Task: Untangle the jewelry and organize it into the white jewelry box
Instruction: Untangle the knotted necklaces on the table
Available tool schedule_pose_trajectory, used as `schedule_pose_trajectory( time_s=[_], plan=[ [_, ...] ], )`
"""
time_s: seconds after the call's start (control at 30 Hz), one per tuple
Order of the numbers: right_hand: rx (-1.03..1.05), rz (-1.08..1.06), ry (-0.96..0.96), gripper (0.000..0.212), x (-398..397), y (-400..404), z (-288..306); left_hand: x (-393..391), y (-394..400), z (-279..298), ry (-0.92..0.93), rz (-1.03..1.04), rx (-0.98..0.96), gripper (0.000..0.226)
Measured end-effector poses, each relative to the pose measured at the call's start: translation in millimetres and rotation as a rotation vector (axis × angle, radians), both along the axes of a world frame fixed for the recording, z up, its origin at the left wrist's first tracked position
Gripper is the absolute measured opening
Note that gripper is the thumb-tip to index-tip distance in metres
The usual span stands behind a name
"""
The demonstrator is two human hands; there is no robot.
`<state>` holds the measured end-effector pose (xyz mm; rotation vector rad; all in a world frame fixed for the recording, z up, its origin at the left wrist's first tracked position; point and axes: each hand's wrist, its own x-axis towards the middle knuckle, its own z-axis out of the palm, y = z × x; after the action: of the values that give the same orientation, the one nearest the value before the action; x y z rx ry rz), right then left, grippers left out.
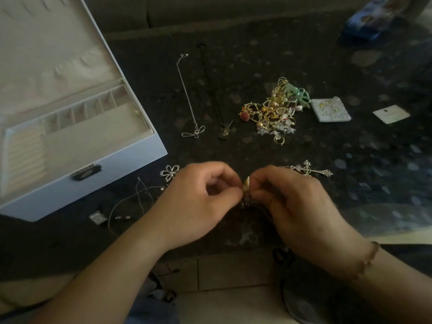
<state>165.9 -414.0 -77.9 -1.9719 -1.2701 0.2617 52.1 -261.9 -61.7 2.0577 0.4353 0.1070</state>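
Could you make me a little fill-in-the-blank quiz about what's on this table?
1. The white jewelry box has its lid ____.
2. Both hands, left hand and right hand, pinch a small pale ____.
3. The silver cross pendant lies beside the ____ hand.
4. The tangled pile is mostly ____ coloured.

Missing words: open; pendant; right; gold

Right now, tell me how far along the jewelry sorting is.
Early stage. Done: a thin silver chain necklace and a black cord necklace lie separated on the dark table. In hand: the left hand and right hand both pinch a small pale pendant piece. Left: the tangled gold jewelry pile is untouched, and the open white jewelry box looks nearly empty.
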Motion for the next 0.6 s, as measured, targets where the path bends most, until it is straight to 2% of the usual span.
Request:
schedule_pose_trajectory(
  time_s=[0.13, 0.23, 0.53, 0.6],
  plan=[
    [0.041, -0.019, 0.049, 0.016, 0.3, 0.5, -0.6, -0.7, -4.1, -1.7, 0.035, -0.067, -0.015, 0.011],
    [0.022, -0.040, 0.099, 0.018, -1.1, 1.4, -0.8, 0.8, -7.5, -3.7, 0.013, -0.035, 0.034, 0.004],
    [-0.083, -0.011, 0.180, 0.017, -0.6, -0.2, 2.2, -1.0, -3.4, 0.5, -0.029, 0.001, 0.057, 0.015],
    [-0.158, 0.021, 0.169, 0.016, 1.3, -1.5, 2.6, -0.7, -3.4, 0.5, -0.052, 0.023, 0.069, 0.014]
  ],
)
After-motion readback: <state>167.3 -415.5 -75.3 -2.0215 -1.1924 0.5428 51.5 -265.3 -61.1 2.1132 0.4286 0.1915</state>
